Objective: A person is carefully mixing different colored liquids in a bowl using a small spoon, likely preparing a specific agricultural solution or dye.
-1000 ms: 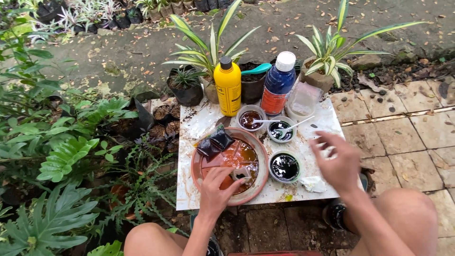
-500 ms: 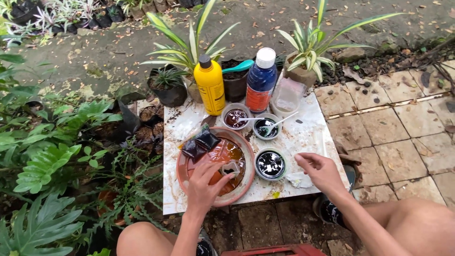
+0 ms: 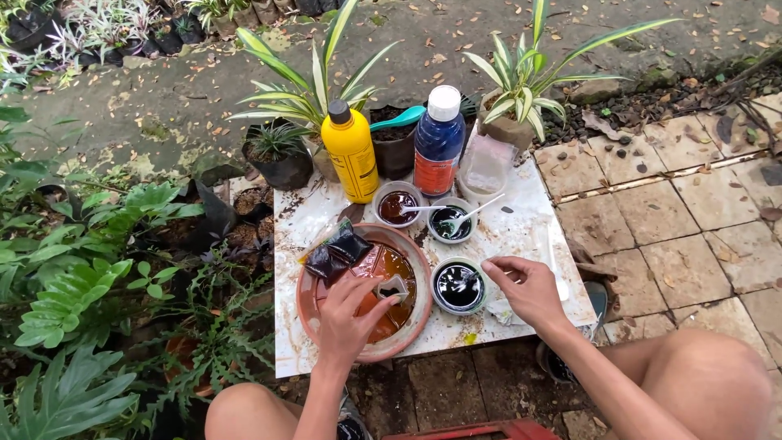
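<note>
My left hand [image 3: 346, 322] rests in a terracotta dish [image 3: 314, 314] of brown liquid and holds a small pale piece [image 3: 393, 288] at the liquid's surface. Two dark packets [image 3: 338, 251] lie on the dish's far rim. My right hand [image 3: 525, 289] hovers just right of a small bowl of black liquid [image 3: 459, 286], fingers curled near its rim, holding nothing that I can see. Both bowls sit on a stained white board [image 3: 521, 232].
Behind stand a yellow bottle [image 3: 350, 152], a blue bottle with white cap [image 3: 438, 143], a clear plastic container [image 3: 485, 165], a bowl of reddish liquid [image 3: 396, 206] and a dark bowl [image 3: 450, 221], each with a white spoon. Potted plants [image 3: 281, 155] ring the board; tiled paving [image 3: 676, 236] lies right.
My right hand has moved down and left from above the board to beside the black bowl. My left hand has stayed in the dish. The view shifted slightly.
</note>
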